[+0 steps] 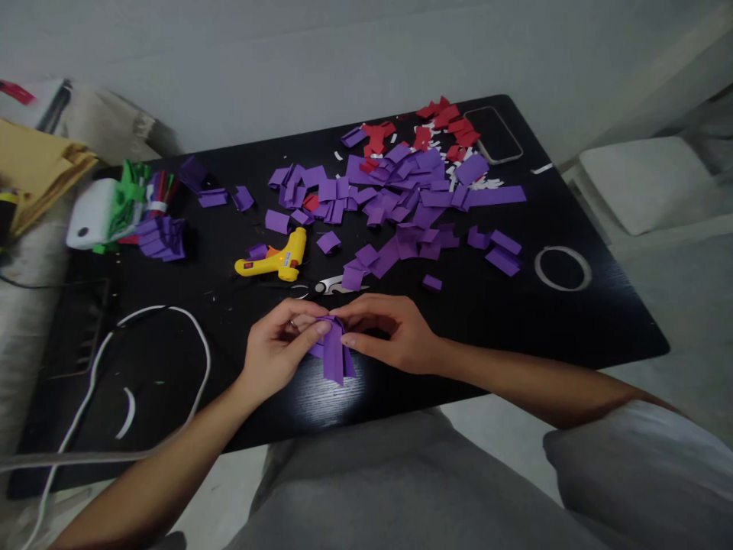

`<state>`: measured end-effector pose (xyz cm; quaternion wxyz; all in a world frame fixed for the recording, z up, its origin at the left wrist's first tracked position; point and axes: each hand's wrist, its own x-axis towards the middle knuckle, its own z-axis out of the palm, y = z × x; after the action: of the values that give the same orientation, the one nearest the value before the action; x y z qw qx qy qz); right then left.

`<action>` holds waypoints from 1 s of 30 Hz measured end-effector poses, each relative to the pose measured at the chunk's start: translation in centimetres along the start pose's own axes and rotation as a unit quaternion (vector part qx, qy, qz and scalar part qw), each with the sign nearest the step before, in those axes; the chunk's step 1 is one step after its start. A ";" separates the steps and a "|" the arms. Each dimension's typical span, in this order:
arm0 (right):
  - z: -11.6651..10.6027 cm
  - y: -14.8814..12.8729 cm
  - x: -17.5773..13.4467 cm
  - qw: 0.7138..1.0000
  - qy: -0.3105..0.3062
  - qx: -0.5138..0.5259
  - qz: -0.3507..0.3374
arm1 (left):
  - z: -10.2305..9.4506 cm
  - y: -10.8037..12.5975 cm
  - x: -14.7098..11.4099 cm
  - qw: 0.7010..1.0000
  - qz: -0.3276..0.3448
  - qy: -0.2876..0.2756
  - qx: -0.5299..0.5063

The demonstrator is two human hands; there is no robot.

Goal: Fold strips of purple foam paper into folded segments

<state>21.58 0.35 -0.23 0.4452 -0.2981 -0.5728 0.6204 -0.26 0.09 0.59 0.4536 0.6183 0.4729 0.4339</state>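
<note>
Near the front edge of the black table, both hands meet on a bunch of folded purple paper strips (334, 355). My left hand (282, 342) pinches the upper end between thumb and fingers. On the other side, my right hand (395, 332) has its thumb and fingertips closed on the same paper. Strip ends hang down below the fingers. Just beyond the hands lie scissors (329, 286) with part of a purple piece over the blades. A yellow glue gun (280, 258) rests on its side behind my left hand.
Purple paper pieces (401, 187) and red ones (452, 122) are heaped at the back of the table (492, 305). A phone (492, 134) and a tape ring (563, 268) lie right. At left are a white cable (203, 344) and green strips (127, 198).
</note>
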 end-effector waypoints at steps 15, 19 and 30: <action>0.2 -0.1 0.1 0.998 0.032 -0.012 0.052 | 0.1 -0.3 -0.5 0.993 0.091 0.005 0.080; 0.3 0.0 0.1 0.998 0.041 -0.003 0.055 | 0.0 -0.4 -0.6 0.990 0.101 0.016 0.102; 0.4 0.2 0.1 0.995 0.046 0.015 0.086 | -0.1 -0.5 -0.5 0.974 0.164 0.004 0.156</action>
<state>21.13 0.31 -0.33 0.4206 -0.3681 -0.5148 0.6501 -0.52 -0.30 0.12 0.2723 0.7486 0.4286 0.4263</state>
